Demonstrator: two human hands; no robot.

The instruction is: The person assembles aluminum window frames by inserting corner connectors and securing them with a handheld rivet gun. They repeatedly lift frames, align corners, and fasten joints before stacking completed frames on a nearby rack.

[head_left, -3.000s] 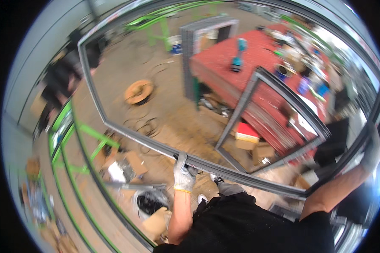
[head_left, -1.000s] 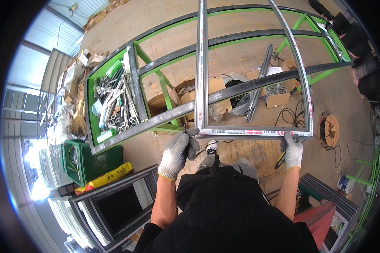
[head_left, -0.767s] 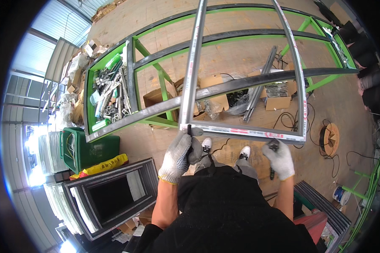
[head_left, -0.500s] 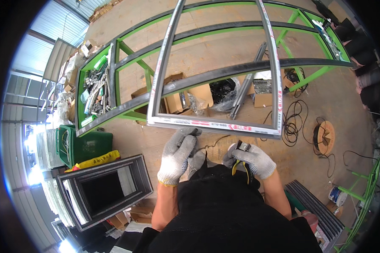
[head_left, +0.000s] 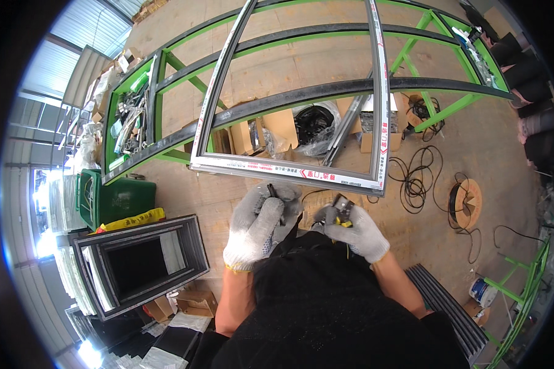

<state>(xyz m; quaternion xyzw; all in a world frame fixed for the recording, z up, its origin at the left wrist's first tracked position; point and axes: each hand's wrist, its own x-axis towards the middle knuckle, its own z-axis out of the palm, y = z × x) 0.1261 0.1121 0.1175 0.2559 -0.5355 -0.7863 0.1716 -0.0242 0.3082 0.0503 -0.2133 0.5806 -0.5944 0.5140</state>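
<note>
My left hand, in a white knitted work glove, is just below the near edge of a window frame. Its thumb and fingers are closed on a small black piece, too small to identify. To its right is my right hand, in a matching glove. It grips a small dark tool with a squarish, metallic-looking end and yellow parts; its kind is not clear. The window frame, grey with printed protective film, lies on a green workbench with black-padded rails. Neither hand touches the frame.
Stacked dark frames and a green bin stand on the left. Hardware fills a bench tray. Open cardboard boxes sit beneath the bench. Coiled cable and a cable reel lie at right, near dark profiles.
My left hand has turned, and a black piece now shows between its fingers. The tool in my right hand has tilted upward. The whole view has shifted slightly.
</note>
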